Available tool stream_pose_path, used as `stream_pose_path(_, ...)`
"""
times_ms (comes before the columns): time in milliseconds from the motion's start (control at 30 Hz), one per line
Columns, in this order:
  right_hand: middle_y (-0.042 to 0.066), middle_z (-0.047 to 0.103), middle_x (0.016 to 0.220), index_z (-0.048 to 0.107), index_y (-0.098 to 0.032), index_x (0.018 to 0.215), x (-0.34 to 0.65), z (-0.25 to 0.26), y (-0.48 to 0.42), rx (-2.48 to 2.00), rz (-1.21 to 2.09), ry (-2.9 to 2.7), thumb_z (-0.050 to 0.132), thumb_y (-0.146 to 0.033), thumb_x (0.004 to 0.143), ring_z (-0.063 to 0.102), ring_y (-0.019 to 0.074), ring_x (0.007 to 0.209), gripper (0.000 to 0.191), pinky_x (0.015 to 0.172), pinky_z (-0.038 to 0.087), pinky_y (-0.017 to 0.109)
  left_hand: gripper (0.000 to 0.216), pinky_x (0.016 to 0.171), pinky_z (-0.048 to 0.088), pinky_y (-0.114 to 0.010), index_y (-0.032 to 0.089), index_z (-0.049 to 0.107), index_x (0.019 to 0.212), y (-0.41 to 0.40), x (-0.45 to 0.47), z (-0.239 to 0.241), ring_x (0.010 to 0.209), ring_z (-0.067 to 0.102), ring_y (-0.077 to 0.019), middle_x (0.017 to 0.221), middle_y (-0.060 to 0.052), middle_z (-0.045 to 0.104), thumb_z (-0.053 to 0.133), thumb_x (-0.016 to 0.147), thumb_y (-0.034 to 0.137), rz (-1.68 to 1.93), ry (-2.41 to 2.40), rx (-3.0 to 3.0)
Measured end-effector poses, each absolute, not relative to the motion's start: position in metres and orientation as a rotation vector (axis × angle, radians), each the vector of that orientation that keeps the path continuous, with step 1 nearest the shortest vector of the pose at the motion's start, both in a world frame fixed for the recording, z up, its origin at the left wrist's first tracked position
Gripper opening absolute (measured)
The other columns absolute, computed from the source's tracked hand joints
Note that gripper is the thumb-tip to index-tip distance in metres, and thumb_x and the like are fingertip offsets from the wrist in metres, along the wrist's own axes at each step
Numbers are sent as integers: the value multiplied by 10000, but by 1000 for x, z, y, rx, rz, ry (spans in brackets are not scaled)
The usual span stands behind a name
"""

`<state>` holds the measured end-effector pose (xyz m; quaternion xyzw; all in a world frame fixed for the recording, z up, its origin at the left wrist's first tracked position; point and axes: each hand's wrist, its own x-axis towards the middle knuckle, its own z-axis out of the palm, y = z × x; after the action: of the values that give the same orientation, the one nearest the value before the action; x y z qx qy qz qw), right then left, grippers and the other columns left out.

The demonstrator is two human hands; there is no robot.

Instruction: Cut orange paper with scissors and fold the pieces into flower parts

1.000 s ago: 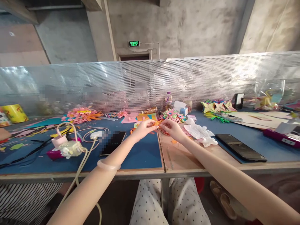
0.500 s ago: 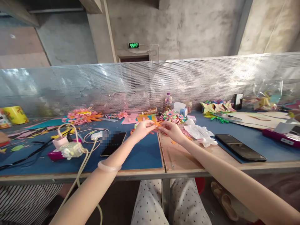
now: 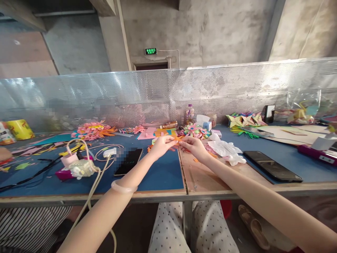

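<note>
Over the middle of the table, my left hand (image 3: 162,146) and my right hand (image 3: 194,147) meet at the fingertips. Both pinch a small orange paper piece (image 3: 178,139), whose folded shape is partly hidden by the fingers. More orange paper pokes out below the left fingers. Just behind the hands lie a bunch of multicoloured paper flowers (image 3: 195,130) and a stack of coloured paper sheets (image 3: 158,133). Crumpled white tissue (image 3: 226,150) sits to the right of my right hand.
A phone (image 3: 129,161) and a power adapter with cables (image 3: 79,165) lie left; another phone (image 3: 272,166) lies right. Pink paper flowers (image 3: 92,130), a bottle (image 3: 190,113) and yellow paper stars (image 3: 246,120) stand along the perforated metal screen (image 3: 221,88). A person's hand (image 3: 4,154) shows far left.
The whole view has shifted slightly to the right. My hands stay together on the orange paper, with only a slight change in finger position.
</note>
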<state>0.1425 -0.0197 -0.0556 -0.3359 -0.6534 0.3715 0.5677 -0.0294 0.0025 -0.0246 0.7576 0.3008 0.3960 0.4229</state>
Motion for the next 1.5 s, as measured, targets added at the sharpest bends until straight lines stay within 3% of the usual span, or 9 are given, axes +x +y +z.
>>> stream_pose_path(1033, 0, 583, 614, 567, -157, 723, 139, -55, -21, -748, 953, -1483, 639, -444, 685, 526, 105, 563, 299, 535, 401, 237, 250, 641, 531, -331, 116, 584, 858, 6, -30, -28, 764, 655, -207, 833, -109, 680, 597, 757, 344, 948, 768, 1914)
stream_pose_path(1500, -15, 533, 577, 514, -172, 716, 136, -60, -15, -818, 769, -1567, 586, -490, 720, 492, 106, 517, 326, 508, 403, 244, 240, 629, 520, -309, 119, 591, 849, 8, -31, -27, 738, 654, -192, 820, -104, 682, 593, 759, 342, 928, 805, 1942)
